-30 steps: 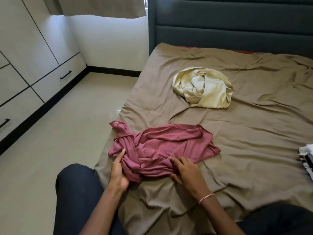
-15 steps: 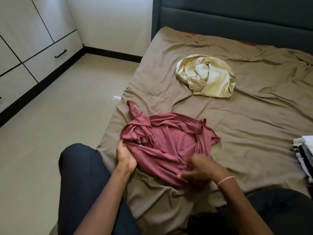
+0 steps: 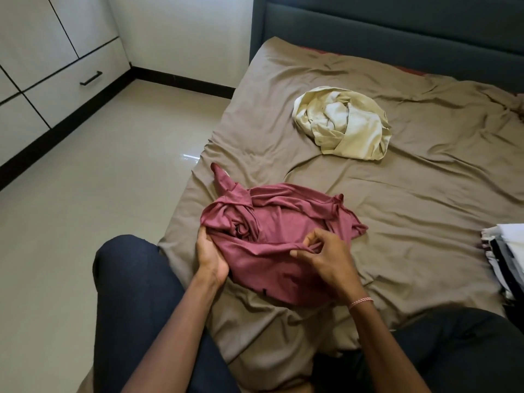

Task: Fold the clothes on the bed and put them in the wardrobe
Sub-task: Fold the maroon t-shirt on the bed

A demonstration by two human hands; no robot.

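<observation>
While the shirt (image 3: 283, 222) lies bunched at the lower middle of the frame, on the near left part of the bed (image 3: 425, 208), both hands are on it; the left hand (image 3: 211, 256) cups its left side, thumb over the cloth and fingers tucked under it, gripping; the right hand (image 3: 326, 259) has its fingers curled, pinching a fold along the shirt's near right edge; a thin bracelet (image 3: 360, 302) circles that wrist. One twisted sleeve points up and left toward the floor (image 3: 99, 180); the cloth is crumpled, not folded. Above and right of it, well apart, a cream garment (image 3: 343, 123) sits in a loose heap on the bed; at the right edge of the frame a stack (image 3: 507, 251) of folded clothes rests on the bed, partly cut off. The wardrobe (image 3: 42, 52) fills the upper left, its doors closed, a dark handle (image 3: 90, 78) on one drawer; a dark headboard (image 3: 397, 24) runs across the top; dark-trousered legs (image 3: 136, 293) fill the bottom.
</observation>
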